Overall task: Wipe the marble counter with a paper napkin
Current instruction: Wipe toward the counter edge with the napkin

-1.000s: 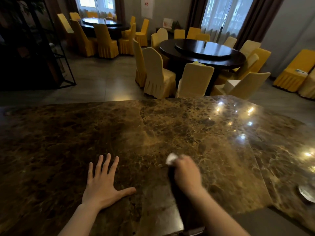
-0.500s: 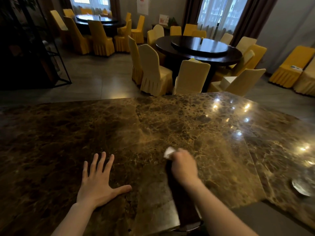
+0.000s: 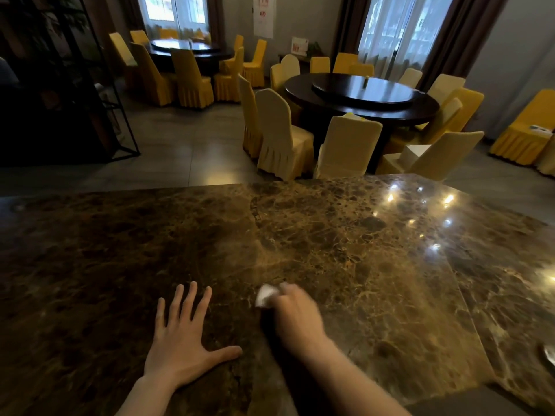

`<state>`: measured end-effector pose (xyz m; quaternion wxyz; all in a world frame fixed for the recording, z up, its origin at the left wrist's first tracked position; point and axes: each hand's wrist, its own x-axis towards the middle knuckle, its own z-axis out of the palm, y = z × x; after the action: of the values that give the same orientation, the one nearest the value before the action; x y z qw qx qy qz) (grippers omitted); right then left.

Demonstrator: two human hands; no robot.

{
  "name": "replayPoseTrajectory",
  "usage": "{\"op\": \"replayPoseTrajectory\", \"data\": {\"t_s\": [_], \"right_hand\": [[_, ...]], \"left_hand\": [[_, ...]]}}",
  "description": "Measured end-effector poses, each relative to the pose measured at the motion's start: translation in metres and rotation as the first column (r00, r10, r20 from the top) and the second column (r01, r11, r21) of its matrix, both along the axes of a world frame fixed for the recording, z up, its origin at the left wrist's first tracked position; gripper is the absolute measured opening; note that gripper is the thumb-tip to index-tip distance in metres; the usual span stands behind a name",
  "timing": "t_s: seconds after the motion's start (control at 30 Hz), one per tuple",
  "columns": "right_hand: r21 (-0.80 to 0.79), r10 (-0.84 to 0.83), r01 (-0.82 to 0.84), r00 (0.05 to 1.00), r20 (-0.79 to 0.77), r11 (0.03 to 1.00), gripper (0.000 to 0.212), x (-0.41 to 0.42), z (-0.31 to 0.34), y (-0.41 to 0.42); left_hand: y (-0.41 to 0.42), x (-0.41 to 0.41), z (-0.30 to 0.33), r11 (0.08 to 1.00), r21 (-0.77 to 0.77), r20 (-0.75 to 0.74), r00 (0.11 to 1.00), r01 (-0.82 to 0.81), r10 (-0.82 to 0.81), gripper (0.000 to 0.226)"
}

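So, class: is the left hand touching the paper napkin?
Apart. The head view shows the left hand spread flat on the counter, with bare marble between its fingers and the napkin bunched in the right hand.

No legible txt on signs (image 3: 263, 14).

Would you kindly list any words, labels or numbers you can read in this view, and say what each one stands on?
None can be read.
Wall poster: red marks on white, too blurred to read.
Small sign on the sideboard by the far wall: red and white, too small to read.
Marble counter, napkin: no text visible.
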<state>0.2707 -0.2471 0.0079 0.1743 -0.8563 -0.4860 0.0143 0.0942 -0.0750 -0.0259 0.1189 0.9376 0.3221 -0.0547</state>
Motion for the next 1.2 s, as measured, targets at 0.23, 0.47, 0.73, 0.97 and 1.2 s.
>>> {"op": "replayPoseTrajectory", "data": {"t_s": [0.23,0.47,0.73,0.97,1.2], "right_hand": [[0.088,-0.303,0.306,0.952,-0.052,0.948,0.019,-0.001,0.005,0.030],[0.013,0.045,-0.044,0.997,-0.060,0.999,0.018,0.002,0.002,0.002],[-0.030,-0.500,0.500,0.866,-0.002,0.865,0.022,0.074,0.005,-0.082],[-0.090,-0.273,0.275,0.961,0.033,0.957,0.021,0.021,-0.002,-0.099],[0.019,-0.187,0.206,0.919,-0.348,0.978,0.019,-0.012,0.023,-0.110]], "left_hand": [[0.000,0.002,0.002,1.000,-0.020,-0.014,1.000,-0.006,0.006,0.142],[0.000,0.004,0.006,0.999,-0.033,-0.029,1.000,-0.007,0.006,0.145],[-0.001,0.003,0.008,0.999,-0.036,-0.025,1.000,0.000,-0.001,0.146],[-0.003,0.001,0.006,1.000,0.006,-0.029,1.000,0.009,-0.009,0.145],[-0.004,-0.002,0.011,0.999,-0.028,0.001,1.000,0.022,-0.022,0.148]]}}
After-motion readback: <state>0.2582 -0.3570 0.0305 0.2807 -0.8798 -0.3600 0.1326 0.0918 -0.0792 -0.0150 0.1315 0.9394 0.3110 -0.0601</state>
